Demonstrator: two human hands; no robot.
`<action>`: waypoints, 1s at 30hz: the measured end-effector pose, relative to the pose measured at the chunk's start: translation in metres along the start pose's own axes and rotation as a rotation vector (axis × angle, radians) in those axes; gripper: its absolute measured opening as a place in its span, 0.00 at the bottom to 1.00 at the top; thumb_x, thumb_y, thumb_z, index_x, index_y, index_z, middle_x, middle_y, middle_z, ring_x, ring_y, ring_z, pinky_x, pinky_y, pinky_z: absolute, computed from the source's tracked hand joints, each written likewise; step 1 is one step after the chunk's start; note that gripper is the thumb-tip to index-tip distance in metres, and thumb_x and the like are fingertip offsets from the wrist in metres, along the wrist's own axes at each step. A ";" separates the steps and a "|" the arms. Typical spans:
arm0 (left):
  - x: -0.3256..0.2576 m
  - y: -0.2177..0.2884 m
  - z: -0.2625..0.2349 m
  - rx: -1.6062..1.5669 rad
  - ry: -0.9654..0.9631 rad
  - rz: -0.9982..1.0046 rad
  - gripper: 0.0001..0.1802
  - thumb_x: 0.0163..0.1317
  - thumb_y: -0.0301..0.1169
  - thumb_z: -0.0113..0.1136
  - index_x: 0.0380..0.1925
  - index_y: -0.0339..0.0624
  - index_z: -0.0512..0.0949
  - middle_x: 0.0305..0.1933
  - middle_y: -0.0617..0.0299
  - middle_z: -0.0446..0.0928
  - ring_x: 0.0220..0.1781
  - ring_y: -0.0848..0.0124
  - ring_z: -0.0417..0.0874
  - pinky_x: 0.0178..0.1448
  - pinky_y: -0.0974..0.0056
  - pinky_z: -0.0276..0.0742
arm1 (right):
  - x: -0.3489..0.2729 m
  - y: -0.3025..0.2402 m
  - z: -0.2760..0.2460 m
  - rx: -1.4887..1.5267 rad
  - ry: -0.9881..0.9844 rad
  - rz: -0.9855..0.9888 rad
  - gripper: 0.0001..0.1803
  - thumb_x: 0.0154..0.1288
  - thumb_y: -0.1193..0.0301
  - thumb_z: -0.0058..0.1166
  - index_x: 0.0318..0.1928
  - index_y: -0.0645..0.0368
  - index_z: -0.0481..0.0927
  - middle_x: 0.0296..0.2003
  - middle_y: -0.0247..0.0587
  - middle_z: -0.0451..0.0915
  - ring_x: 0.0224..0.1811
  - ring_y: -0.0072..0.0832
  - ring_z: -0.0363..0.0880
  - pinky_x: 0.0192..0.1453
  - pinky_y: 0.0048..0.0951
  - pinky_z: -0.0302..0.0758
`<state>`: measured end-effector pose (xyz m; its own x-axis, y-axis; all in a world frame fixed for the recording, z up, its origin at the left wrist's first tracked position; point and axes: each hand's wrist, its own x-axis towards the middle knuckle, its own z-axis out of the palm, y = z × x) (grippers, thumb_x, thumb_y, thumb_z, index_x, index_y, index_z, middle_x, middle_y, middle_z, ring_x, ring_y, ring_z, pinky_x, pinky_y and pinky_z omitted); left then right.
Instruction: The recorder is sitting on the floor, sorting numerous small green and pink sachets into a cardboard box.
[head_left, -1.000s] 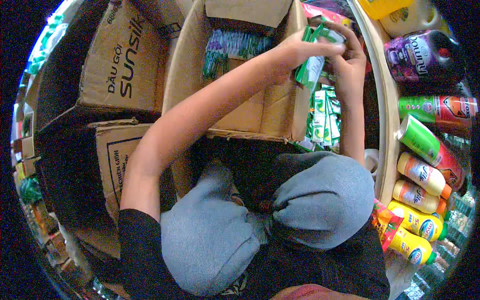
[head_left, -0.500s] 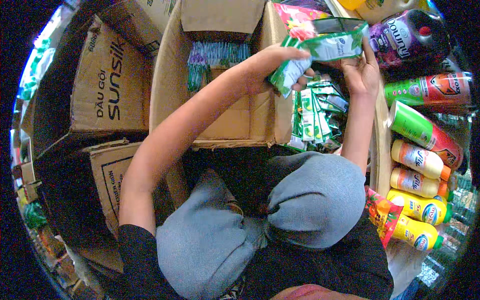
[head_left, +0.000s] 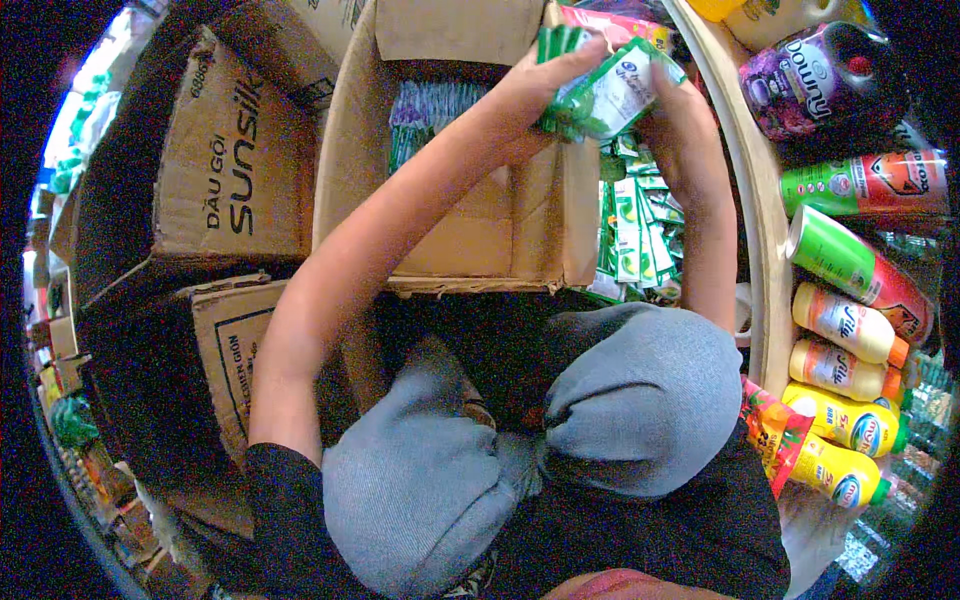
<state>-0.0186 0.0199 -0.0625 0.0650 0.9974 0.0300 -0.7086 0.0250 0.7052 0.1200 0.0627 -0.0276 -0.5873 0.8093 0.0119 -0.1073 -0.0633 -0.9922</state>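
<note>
A folded strip of green-and-white sachets [head_left: 618, 92] is held between my two hands above the right edge of an open cardboard box [head_left: 572, 225]. My left hand [head_left: 562, 78] is closed round the left end of the folded stack, thumb on top. At the other end, my right hand [head_left: 672, 105] grips the strip, its fingers partly hidden. Packed rows of purple and green sachets [head_left: 425, 108] stand at the far left inside the box. More green-and-white sachets [head_left: 640, 230] lie in a loose heap between the box and my right forearm.
Beyond a wooden edge [head_left: 762, 240] at right lie a purple bottle [head_left: 805, 80], red-and-green cans [head_left: 845, 255], and cream and yellow bottles [head_left: 850, 420]. Other cardboard boxes [head_left: 225, 160] stand at left. A pink packet [head_left: 610, 25] sits behind my hands. My knees are close to the box.
The strip, stretched out between my hands before, is now folded into a more compact stack. My right hand has come left and closer to my left hand.
</note>
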 end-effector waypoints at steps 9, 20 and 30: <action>-0.010 0.002 0.004 0.255 -0.264 -0.296 0.27 0.47 0.38 0.58 0.45 0.37 0.63 0.34 0.54 0.75 0.25 0.67 0.78 0.29 0.68 0.76 | 0.007 0.011 -0.027 0.030 0.192 -0.139 0.10 0.54 0.70 0.52 0.37 0.60 0.73 0.30 0.34 0.76 0.27 0.19 0.74 0.33 0.21 0.70; -0.007 -0.001 -0.003 -0.208 -0.006 -0.070 0.28 0.52 0.53 0.49 0.42 0.41 0.66 0.34 0.58 0.74 0.32 0.69 0.77 0.37 0.62 0.77 | 0.003 0.013 -0.011 -0.785 -0.183 -0.569 0.17 0.45 0.75 0.46 0.40 0.60 0.76 0.41 0.43 0.72 0.47 0.27 0.67 0.48 0.26 0.64; -0.006 -0.002 -0.004 -0.082 0.276 -0.015 0.16 0.53 0.39 0.50 0.38 0.41 0.70 0.30 0.59 0.74 0.32 0.69 0.76 0.36 0.64 0.74 | -0.005 0.008 0.002 -1.101 -0.264 -0.701 0.38 0.27 0.75 0.57 0.51 0.45 0.70 0.59 0.41 0.52 0.60 0.38 0.53 0.61 0.36 0.56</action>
<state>-0.0207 0.0147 -0.0670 -0.1098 0.9770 -0.1825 -0.7644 0.0344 0.6438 0.1208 0.0572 -0.0353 -0.8249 0.3315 0.4578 0.1775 0.9209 -0.3470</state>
